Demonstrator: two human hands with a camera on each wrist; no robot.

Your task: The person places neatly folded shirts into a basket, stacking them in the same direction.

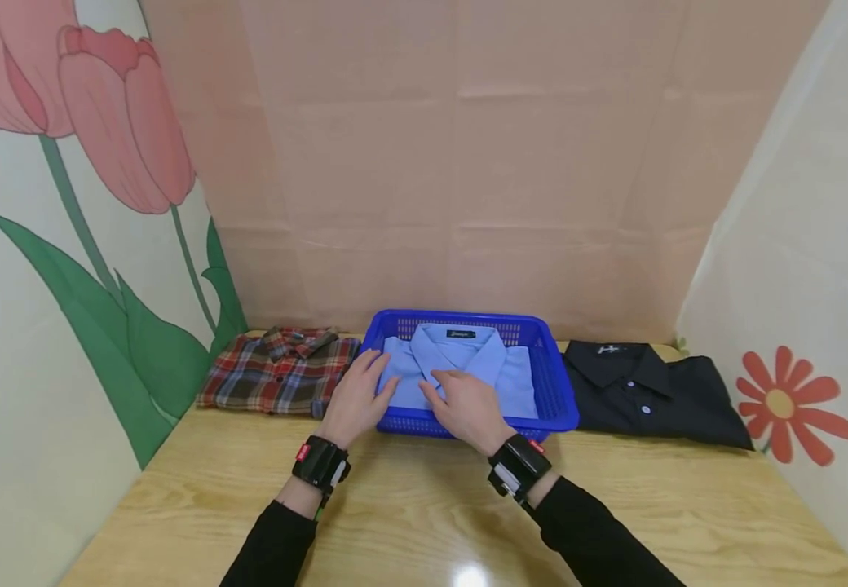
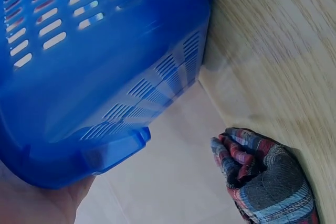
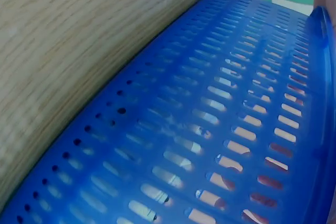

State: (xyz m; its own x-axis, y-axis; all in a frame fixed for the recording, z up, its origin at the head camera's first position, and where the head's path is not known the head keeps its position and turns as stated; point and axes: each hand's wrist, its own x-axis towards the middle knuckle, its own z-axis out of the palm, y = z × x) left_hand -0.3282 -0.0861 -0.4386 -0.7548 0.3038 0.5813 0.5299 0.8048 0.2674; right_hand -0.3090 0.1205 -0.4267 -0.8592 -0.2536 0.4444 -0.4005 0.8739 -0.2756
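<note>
Hands first: we see both reaching over the near rim of the blue basket [image 1: 552, 383], which sits on the wooden table [image 1: 424, 505] against the back wall. Inside it lies a folded light-blue shirt [image 1: 468, 371], collar toward the wall. Our left hand [image 1: 358, 399] rests at the basket's near-left corner, fingers fairly straight and laid on the shirt's left edge; the left wrist view shows the palm [image 2: 37, 203] pressed up against the basket's outer corner [image 2: 105, 93]. Our right hand [image 1: 464, 408] lies flat on the shirt's front, near the middle, fingers extended and gripping nothing. The right wrist view shows only the basket's slotted wall [image 3: 210, 129] close up. Just left of the basket lies a folded plaid shirt [image 1: 277, 371], and to the right a folded black shirt [image 1: 651, 391].
</note>
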